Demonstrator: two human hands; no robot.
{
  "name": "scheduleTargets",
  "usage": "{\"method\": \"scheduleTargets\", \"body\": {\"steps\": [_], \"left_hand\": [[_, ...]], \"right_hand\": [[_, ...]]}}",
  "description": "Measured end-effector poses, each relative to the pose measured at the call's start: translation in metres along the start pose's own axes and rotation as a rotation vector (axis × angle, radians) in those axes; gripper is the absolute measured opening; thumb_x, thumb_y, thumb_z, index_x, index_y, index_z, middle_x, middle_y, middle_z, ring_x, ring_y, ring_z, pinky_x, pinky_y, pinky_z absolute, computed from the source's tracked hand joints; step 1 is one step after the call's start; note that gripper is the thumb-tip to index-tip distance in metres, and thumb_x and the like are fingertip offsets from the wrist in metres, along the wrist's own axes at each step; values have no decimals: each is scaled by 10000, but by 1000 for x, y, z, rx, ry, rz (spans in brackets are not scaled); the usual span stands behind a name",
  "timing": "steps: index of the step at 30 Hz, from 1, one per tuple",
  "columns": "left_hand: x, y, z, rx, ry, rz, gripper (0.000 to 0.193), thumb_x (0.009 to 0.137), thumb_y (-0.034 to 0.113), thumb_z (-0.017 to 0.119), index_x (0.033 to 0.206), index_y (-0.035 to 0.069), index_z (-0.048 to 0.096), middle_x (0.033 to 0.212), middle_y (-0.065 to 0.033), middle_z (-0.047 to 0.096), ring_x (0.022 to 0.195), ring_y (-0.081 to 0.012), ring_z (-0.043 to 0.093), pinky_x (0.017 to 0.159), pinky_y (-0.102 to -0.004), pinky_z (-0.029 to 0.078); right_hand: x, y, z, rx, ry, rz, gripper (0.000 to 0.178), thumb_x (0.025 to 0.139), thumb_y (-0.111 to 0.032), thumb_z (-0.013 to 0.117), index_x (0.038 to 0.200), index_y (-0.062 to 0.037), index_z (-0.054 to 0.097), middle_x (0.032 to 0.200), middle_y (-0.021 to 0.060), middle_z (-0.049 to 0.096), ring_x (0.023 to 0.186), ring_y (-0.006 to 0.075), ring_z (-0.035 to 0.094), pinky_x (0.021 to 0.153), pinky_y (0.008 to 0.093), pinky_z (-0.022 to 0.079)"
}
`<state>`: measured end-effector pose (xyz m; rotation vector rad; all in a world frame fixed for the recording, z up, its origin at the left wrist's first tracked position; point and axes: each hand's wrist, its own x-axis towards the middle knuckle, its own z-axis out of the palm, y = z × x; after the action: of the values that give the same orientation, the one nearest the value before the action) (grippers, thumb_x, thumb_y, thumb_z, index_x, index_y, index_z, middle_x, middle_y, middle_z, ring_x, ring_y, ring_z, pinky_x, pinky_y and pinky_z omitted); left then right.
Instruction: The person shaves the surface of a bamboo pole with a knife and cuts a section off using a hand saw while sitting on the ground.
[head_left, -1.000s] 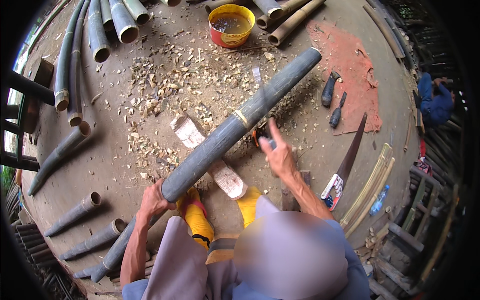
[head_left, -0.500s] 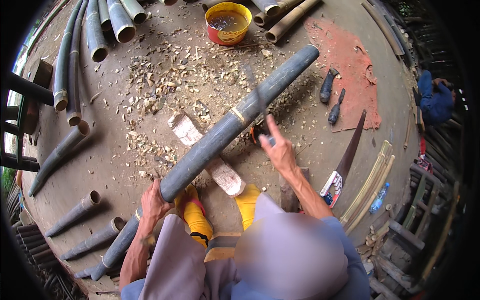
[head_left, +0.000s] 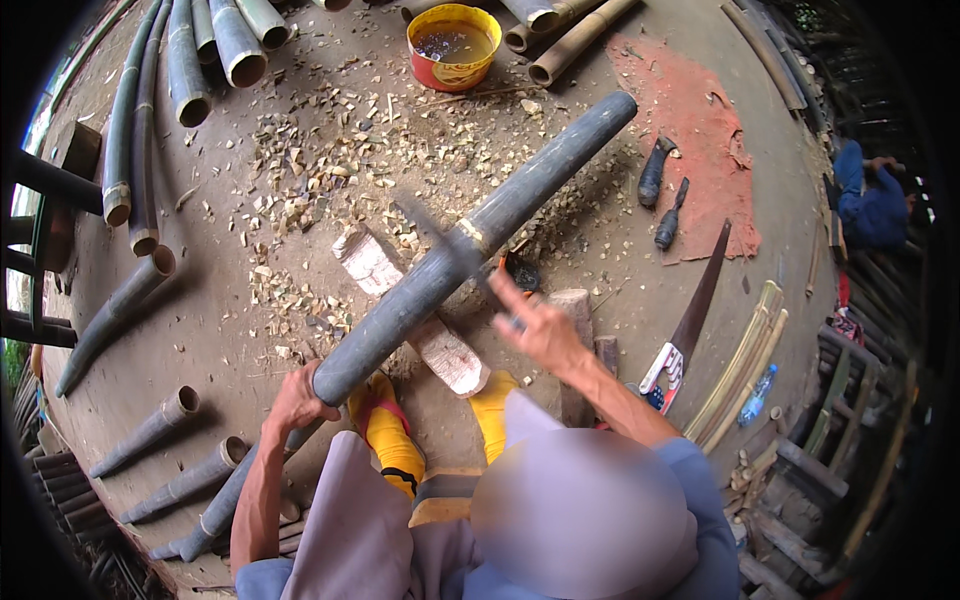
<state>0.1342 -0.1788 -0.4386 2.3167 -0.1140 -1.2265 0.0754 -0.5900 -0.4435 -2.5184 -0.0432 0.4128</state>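
A thick dark bamboo pole (head_left: 550, 165) slants across the middle, from lower left to upper right, with a pale ring at a joint. My left hand (head_left: 297, 398) is closed around its lower end. In my right hand (head_left: 545, 335) is a knife (head_left: 432, 228), its dark blade smeared by motion and lying across the pole near the ring. The index finger points along the handle, which is mostly hidden. Beneath the pole lies a hewn wooden block (head_left: 452, 358), its pale ends showing on both sides. My feet in yellow socks (head_left: 392, 437) stand near it.
Wood chips litter the ground beyond the pole. A yellow-and-red bucket (head_left: 453, 75) holds murky liquid. Two dark-handled tools (head_left: 657, 172) lie by a red sheet (head_left: 700, 130); a handsaw (head_left: 690, 320) is at right. More bamboo pieces (head_left: 150, 430) lie left. A person (head_left: 868, 200) sits far right.
My right hand has moved left and down toward me with the knife, whose blade has swung left over the pole. My left hand and the pole's lower end have shifted slightly left.
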Motion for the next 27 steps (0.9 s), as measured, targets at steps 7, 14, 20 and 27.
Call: {"method": "scheduleTargets", "body": {"steps": [7,14,20,27], "left_hand": [[9,-7,-3,-17,-46,55,731,467,261,837,1133,67,606,1001,-164,678,968,-344,643,866,-414,496],[-11,9,24,161,309,85,653,544,248,811,1123,62,573,945,-196,683,880,-382,670,760,-458,530],[-9,17,8,65,156,22,671,500,219,818,1113,44,610,913,-200,698,891,-362,677,804,-431,527],[-3,10,0,2,41,3,707,465,224,838,1116,41,631,952,-177,699,912,-343,671,833,-410,517]], "right_hand": [[-13,0,20,-37,203,-318,647,995,-402,465,1539,-167,204,1239,232,605,398,80,448,316,202,439],[2,-7,-1,149,225,-71,710,974,-388,523,1525,-70,209,808,138,681,428,116,504,331,239,456],[19,-9,-36,461,270,394,642,965,-302,549,1514,-105,280,1085,205,682,517,201,626,450,295,552],[11,-15,-30,227,16,217,704,959,-361,545,1528,-100,221,1206,249,593,697,273,695,666,365,607]]}}
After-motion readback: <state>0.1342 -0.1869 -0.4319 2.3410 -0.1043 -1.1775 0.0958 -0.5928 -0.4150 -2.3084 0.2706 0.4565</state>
